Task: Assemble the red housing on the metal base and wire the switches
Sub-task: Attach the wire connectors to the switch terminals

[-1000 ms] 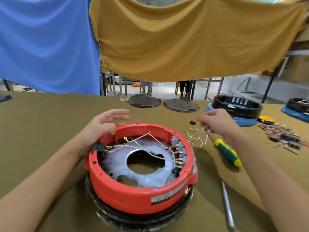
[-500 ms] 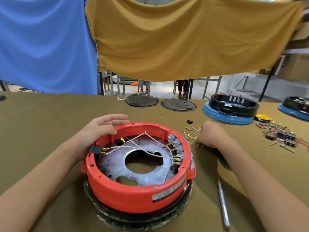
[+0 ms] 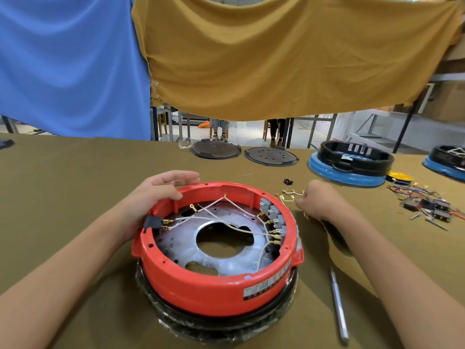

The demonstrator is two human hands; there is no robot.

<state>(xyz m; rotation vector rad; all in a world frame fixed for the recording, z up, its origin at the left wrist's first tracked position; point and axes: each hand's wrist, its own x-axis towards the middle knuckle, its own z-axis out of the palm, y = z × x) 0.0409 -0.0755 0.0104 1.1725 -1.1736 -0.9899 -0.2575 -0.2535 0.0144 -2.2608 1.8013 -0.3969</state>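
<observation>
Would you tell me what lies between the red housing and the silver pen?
In the head view, only bare olive tablecloth separates red round housing from silver pen.

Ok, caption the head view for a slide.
Left hand steadies the red housing while the right hand picks among loose terminals on the table.

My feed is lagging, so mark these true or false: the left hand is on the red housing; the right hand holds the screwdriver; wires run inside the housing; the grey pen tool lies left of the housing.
1. Left hand rests on the red housing rim: true.
2. Right hand holds a screwdriver: false; it is curled by the loose short wires, no screwdriver visible.
3. White wires cross inside the housing: true.
4. Grey pen tool lies left of the housing: false; it lies right.
</observation>
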